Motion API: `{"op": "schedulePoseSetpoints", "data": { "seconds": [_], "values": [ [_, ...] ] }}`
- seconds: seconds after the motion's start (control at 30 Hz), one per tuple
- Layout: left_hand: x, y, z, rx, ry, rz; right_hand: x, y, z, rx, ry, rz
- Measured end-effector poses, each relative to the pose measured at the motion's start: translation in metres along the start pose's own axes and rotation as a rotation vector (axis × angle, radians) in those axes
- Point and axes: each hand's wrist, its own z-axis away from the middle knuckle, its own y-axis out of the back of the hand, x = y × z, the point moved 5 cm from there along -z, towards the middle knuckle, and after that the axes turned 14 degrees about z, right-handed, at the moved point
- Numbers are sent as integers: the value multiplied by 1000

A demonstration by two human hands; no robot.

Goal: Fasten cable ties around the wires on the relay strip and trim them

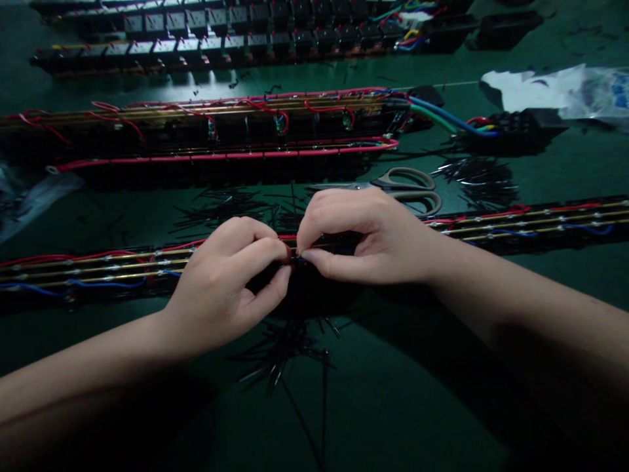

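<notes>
A long black strip (555, 231) with brass rods and red and blue wires runs across the bench in front of me. My left hand (230, 282) is closed in a pinch over the middle of this strip. Right beside it, my right hand (363, 236) pinches thumb against forefinger at the same spot, the fingertips of both hands almost meeting. What lies between the fingers is too small and dark to make out. Black cable ties (285, 344) lie in a loose pile on the near side of the strip.
Grey-handled scissors (413, 190) lie just beyond my right hand, near another bundle of cable ties (481, 180). Farther back are a wired assembly (236, 157), rows of black switch-like units (211, 46), a black connector (521, 128) and a plastic bag (555, 92).
</notes>
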Motion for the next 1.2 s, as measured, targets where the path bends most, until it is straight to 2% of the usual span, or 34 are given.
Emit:
{"op": "schedulePoseSetpoints", "data": {
  "seconds": [0.5, 0.6, 0.83, 1.2],
  "values": [
    [1, 0, 3, 7, -60, -12, -5, -1, 1, -18, 28, 3],
    [3, 0, 3, -2, -91, -10, -6, -3, 2, -5, 35, 60],
    [7, 0, 5, -2, -169, -67, -7, -14, 2, -73, 131, 258],
    [11, -1, 6, -59, -251, -90, -6, -16, 2, -27, 139, 271]
  ]
}}
